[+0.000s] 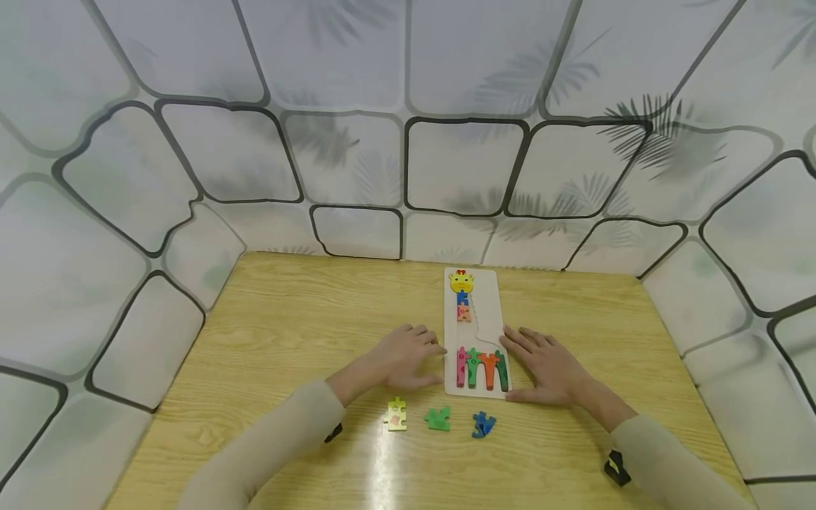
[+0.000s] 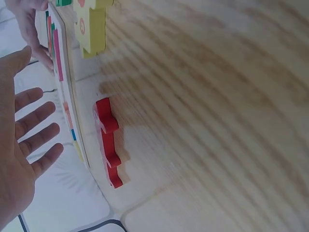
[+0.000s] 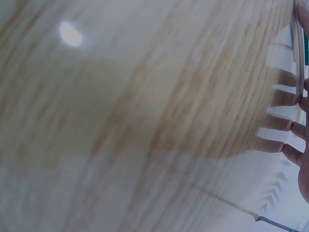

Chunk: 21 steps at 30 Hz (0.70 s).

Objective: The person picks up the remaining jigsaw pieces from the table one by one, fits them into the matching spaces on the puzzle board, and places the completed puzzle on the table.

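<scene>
A white giraffe puzzle board (image 1: 486, 304) lies on the table. Set in it are a yellow giraffe head (image 1: 462, 282), blue and salmon neck pieces and several coloured leg pieces (image 1: 489, 371). At the board's left side my left hand (image 1: 408, 356) has its fingers spread, holding nothing. My right hand (image 1: 550, 370) lies along the right edge, fingers extended and touching it. Near the left hand, a red puzzle piece (image 2: 108, 142) shows in the left wrist view; the head view hides it. Yellow (image 1: 396, 414), green (image 1: 438, 418) and blue (image 1: 483, 424) pieces lie in front of the board.
The wooden table (image 1: 287, 319) carries everything. Patterned white walls (image 1: 357, 230) close it off at the back and on both sides. A dark wrist strap (image 1: 615, 468) shows at the right sleeve, with another dark piece (image 1: 333, 432) at the left.
</scene>
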### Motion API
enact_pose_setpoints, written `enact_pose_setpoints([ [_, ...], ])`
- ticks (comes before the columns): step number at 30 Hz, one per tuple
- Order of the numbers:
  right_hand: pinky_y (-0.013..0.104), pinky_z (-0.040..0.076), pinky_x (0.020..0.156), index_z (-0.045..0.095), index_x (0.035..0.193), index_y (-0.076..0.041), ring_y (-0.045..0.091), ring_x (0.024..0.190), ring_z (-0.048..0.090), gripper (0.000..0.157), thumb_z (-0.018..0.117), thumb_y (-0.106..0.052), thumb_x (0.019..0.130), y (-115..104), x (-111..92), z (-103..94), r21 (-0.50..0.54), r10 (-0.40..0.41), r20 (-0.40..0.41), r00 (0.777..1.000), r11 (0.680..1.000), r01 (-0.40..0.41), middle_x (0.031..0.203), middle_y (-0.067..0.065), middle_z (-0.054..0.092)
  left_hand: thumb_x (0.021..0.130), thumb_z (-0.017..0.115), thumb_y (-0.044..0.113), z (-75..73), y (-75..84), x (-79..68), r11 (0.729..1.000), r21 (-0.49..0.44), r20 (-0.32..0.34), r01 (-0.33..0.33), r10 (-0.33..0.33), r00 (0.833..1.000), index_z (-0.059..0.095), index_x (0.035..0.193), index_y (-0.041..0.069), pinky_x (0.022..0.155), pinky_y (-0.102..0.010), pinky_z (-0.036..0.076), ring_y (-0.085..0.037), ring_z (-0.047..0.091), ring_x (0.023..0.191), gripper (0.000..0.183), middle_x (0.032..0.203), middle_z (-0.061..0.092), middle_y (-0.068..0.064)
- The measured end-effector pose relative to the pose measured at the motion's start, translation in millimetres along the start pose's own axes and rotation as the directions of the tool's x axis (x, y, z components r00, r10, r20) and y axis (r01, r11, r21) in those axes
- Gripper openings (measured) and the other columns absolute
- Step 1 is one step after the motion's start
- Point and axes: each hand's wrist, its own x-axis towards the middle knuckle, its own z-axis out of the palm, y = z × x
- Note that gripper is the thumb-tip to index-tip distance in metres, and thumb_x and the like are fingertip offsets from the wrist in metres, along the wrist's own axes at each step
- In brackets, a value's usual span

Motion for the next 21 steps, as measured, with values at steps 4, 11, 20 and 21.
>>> enact_pose_setpoints([
  [4, 0.066, 0.043, 0.115, 0.039, 0.164, -0.015, 0.041, 0.152, 0.043, 0.109, 0.061, -0.086, 0.084, -0.5, 0.0, 1.3, -0.004, -0.012, -0.026, 1.0, 1.0, 0.012, 0.171, 0.01, 0.038, 0.102, 0.054, 0.064, 2.3, 2.9, -6.7, 1.0, -0.024, -0.014, 0.0, 0.0, 1.0, 0.062, 0.147, 0.023, 0.114, -0.045, 0.051, -0.023, 0.06, 0.134, 0.062, 0.143, 0.066, -0.002],
  [11, 0.066, 0.044, 0.115, 0.039, 0.164, -0.015, 0.042, 0.152, 0.043, 0.109, 0.061, -0.085, 0.084, -1.4, 0.8, -0.5, 0.002, -0.011, -0.022, 1.0, 1.0, 0.011, 0.171, 0.011, 0.038, 0.101, 0.056, 0.064, 5.1, 7.7, -18.4, 1.0, 0.007, -0.027, -0.018, 0.018, 0.999, 0.063, 0.144, 0.022, 0.113, -0.045, 0.052, -0.023, 0.061, 0.132, 0.061, 0.14, 0.067, -0.002],
  [20, 0.066, 0.042, 0.117, 0.038, 0.165, -0.015, 0.041, 0.154, 0.041, 0.11, 0.059, -0.087, 0.083, -1.0, 0.4, -1.2, 0.004, 0.004, 0.002, 1.0, 1.0, -0.004, 0.172, 0.009, 0.036, 0.101, 0.056, 0.065, 8.5, 12.2, -26.1, 0.999, -0.003, -0.025, -0.033, 0.033, 0.999, 0.065, 0.142, 0.021, 0.112, -0.043, 0.052, -0.022, 0.061, 0.131, 0.06, 0.139, 0.068, -0.001],
  [21, 0.066, 0.042, 0.117, 0.038, 0.165, -0.015, 0.041, 0.154, 0.041, 0.11, 0.06, -0.087, 0.083, -1.0, 0.3, -1.1, 0.005, 0.004, 0.001, 1.0, 1.0, -0.004, 0.172, 0.009, 0.036, 0.101, 0.056, 0.065, 8.4, 12.8, -27.1, 0.999, -0.004, -0.016, -0.033, 0.033, 0.999, 0.065, 0.142, 0.021, 0.113, -0.043, 0.052, -0.022, 0.061, 0.132, 0.061, 0.14, 0.068, -0.001],
])
